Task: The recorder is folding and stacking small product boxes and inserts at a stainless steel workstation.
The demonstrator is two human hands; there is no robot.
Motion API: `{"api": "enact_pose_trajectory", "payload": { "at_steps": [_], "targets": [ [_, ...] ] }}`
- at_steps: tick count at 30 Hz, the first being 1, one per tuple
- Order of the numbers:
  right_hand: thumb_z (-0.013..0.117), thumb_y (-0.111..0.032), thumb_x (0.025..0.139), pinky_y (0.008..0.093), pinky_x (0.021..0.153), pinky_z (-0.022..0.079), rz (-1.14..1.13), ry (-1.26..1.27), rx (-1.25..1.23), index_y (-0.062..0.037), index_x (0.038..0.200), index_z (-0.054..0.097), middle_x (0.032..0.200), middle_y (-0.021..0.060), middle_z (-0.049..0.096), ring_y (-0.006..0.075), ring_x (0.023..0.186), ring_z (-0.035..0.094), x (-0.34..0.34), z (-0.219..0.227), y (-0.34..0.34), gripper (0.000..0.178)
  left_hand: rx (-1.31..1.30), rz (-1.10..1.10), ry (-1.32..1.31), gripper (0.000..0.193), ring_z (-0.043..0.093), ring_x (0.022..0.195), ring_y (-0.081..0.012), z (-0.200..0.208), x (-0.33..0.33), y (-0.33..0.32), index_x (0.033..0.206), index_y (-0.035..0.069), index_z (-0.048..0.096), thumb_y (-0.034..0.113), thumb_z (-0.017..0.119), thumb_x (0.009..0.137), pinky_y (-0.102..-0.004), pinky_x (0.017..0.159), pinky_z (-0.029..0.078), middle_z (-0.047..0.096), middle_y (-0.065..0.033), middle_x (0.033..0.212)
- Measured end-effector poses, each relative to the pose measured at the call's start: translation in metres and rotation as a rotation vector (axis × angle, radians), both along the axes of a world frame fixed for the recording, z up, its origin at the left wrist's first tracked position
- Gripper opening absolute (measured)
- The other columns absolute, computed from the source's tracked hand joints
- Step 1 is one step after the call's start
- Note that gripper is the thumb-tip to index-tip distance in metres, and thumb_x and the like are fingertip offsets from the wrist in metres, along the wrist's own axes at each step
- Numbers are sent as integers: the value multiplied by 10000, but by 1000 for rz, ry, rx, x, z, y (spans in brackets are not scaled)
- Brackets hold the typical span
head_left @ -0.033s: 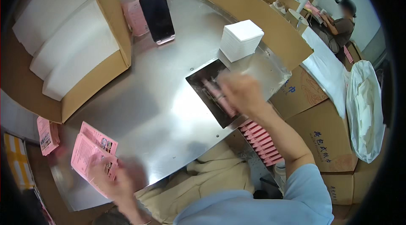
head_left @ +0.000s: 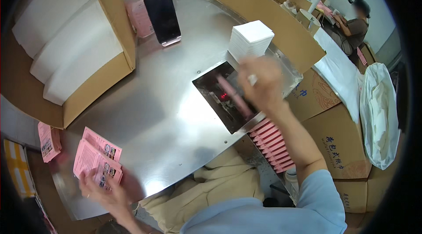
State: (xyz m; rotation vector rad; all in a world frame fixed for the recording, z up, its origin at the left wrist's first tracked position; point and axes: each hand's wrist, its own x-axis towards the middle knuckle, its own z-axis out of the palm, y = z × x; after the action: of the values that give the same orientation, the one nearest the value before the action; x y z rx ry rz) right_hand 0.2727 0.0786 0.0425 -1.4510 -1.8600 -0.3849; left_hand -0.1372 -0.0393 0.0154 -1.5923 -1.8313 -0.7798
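Observation:
My left hand (head_left: 103, 192) lies at the table's near left with its fingers spread, the fingertips on the lower edge of pink printed paper sleeves (head_left: 94, 157). These overlap, one partly over another. My right hand (head_left: 261, 80) is over the right edge of a dark rectangular opening (head_left: 215, 95) in the metal table, blurred by motion. Its fingers are curled, with a small whitish bit showing among them that I cannot make out. Below it a narrow pink strip-like piece (head_left: 235, 95), also blurred, slants across the opening. Red lights glow inside the opening.
A stack of white folded tissues (head_left: 252, 36) stands behind the opening. A phone on a stand (head_left: 163, 18) and bottles are at the back. A carton of white tissues (head_left: 79, 54) fills the left. Pink packets (head_left: 272, 146) line up below the right edge. Another person sits far right.
My right hand has risen slightly away from the opening and the pink strip has shifted right. My left hand's fingers have spread and moved down and left over the sleeves.

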Motion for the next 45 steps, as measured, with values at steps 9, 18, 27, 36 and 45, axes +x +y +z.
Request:
{"api": "enact_pose_trajectory", "payload": {
  "at_steps": [9, 18, 27, 36, 45],
  "targets": [
    [773, -324, 692, 579, 994, 390, -239, -99, -91, -98, 1174, 666, 1244, 161, 568, 402, 1208, 482, 55, -14, 52, 543, -398, -235, -287, 137, 509, 960, -370, -1, -3, 21, 1065, 14, 580, 60, 589, 936, -490, 869, 399, 556, -179, 1058],
    [690, -182, 854, 443, 846, 433, -223, -136, 99, -43, 928, 708, 910, 103, 602, 293, 948, 578, 39, 3, 14, 158, -438, -345, -213, 151, 541, 952, -364, 32, 36, 32, 1006, 64, 631, 13, 612, 866, -464, 855, 431, 562, -140, 947],
    [662, -175, 874, 463, 809, 451, -216, -14, -50, -34, 911, 738, 897, 106, 616, 301, 919, 568, 54, 6, 7, 164, -453, -646, -178, 284, 512, 829, -326, -16, 123, 50, 876, 59, 581, 251, 787, 836, -443, 739, 387, 547, -132, 861],
    [674, -140, 861, 455, 776, 490, -149, -45, 10, -16, 909, 740, 901, 149, 622, 324, 911, 589, 55, 4, 7, 149, -385, -871, -248, 283, 490, 754, -314, -22, 151, 49, 824, 56, 537, 177, 792, 835, -415, 685, 348, 501, -116, 782],
    [641, -153, 881, 466, 797, 475, -148, 20, -28, -3, 814, 732, 881, 123, 618, 305, 908, 575, 56, 4, 6, 188, -392, -874, -245, 266, 495, 763, -311, -22, 150, 50, 821, 51, 560, 185, 789, 839, -413, 687, 347, 522, -112, 797]
  ]
}}
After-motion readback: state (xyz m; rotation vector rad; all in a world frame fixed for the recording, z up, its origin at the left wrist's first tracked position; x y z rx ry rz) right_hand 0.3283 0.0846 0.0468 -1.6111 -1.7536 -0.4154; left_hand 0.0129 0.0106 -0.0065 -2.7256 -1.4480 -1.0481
